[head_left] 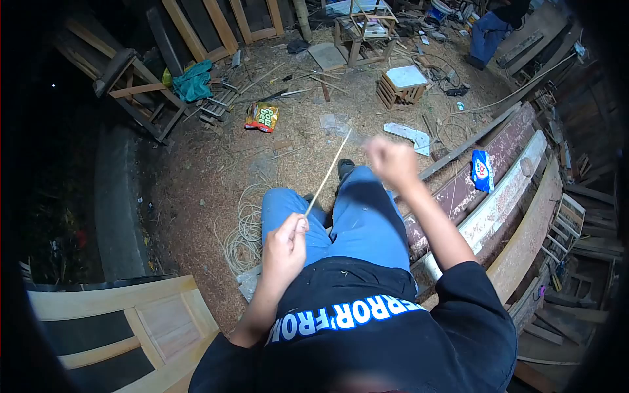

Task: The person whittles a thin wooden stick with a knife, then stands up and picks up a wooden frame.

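Observation:
My left hand (286, 247) is closed around the lower end of a thin pale cane strip (329, 171), in front of my left thigh. The strip slants up and to the right, its far end free near the middle of the view. My right hand (393, 162) is raised above my right knee, beyond the strip's tip and apart from it. Its fingers look curled but are smeared by motion, and whatever they may hold cannot be made out. On the ground to the left of my legs lies a loose coil of similar pale cane (244, 239).
Worn wooden beams (481, 223) run along my right, with a blue-and-white packet (481, 171) on them. Ahead lie a snack bag (261, 118), a slatted crate (401, 86) and a white board piece (409, 136). A panelled wooden frame (131, 304) is at left. Another person (491, 36) stands far right.

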### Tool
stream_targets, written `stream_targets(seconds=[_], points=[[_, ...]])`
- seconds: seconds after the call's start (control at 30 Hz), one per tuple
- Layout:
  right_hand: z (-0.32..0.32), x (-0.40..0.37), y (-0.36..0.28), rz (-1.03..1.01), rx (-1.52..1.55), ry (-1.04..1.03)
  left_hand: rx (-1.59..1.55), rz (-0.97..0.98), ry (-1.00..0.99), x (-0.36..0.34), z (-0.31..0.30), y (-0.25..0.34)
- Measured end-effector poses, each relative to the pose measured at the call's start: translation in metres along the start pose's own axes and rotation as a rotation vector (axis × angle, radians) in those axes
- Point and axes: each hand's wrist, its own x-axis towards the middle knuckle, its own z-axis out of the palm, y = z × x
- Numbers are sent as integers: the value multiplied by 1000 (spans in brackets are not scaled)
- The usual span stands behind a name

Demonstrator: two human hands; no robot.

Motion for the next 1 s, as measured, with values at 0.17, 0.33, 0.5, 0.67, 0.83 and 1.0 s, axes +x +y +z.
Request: stream_targets(seconds=[0.17,0.33,0.5,0.67,0.83,1.0], points=[[-6,1,21,289,139,-7,-159,-37,83,8,-10,-22],[12,-34,-39,339,549,-178,-527,109,235,47,-24,-14],[-4,-40,-103,238,522,-282,-708,282,459,73,-29,24],[0,-42,-124,110,636,-129,-872,365,559,81,-11,27],[-8,-33,-104,-30,388,-7,-324,245,853,74,-4,7],[-14,-26,-93,-101,299,-131,478,437,754,53,-15,14]])
